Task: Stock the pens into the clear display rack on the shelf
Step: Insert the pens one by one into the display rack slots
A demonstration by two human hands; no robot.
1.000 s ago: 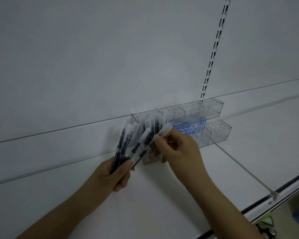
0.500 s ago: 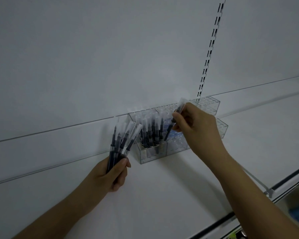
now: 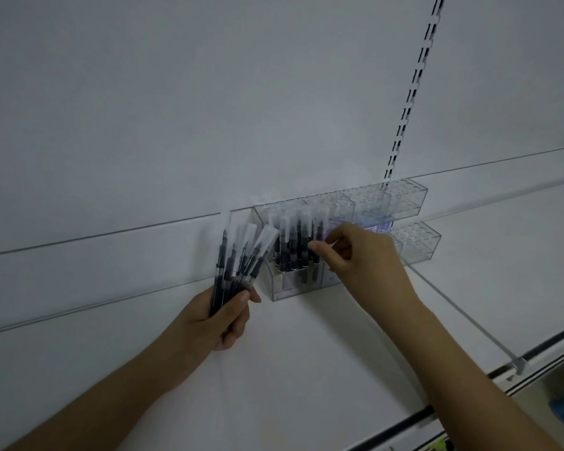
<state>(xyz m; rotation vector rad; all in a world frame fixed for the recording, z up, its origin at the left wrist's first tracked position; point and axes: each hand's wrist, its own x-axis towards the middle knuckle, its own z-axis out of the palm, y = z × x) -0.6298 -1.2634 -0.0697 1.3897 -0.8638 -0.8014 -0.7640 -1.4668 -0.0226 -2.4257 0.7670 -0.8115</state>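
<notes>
A clear two-tier display rack (image 3: 411, 245) stands on the white shelf (image 3: 306, 369) against the back wall. Several dark pens with clear caps (image 3: 293, 245) stand upright in its lower left section. My left hand (image 3: 222, 317) grips a fanned bundle of several more pens (image 3: 238, 262) just left of the rack. My right hand (image 3: 355, 255) is at the rack's front, its thumb and curled forefinger pinching a pen (image 3: 319, 227) that stands at the right end of the stocked group.
Many rack holes to the right hold nothing. A clear shelf divider (image 3: 463, 314) runs from the rack to the shelf's front edge. A slotted upright (image 3: 407, 102) climbs the back wall above the rack.
My right hand took one pen from the bundle, carried it up over the rack and has now lowered it into a hole beside the stocked pens. My left hand has barely moved.
</notes>
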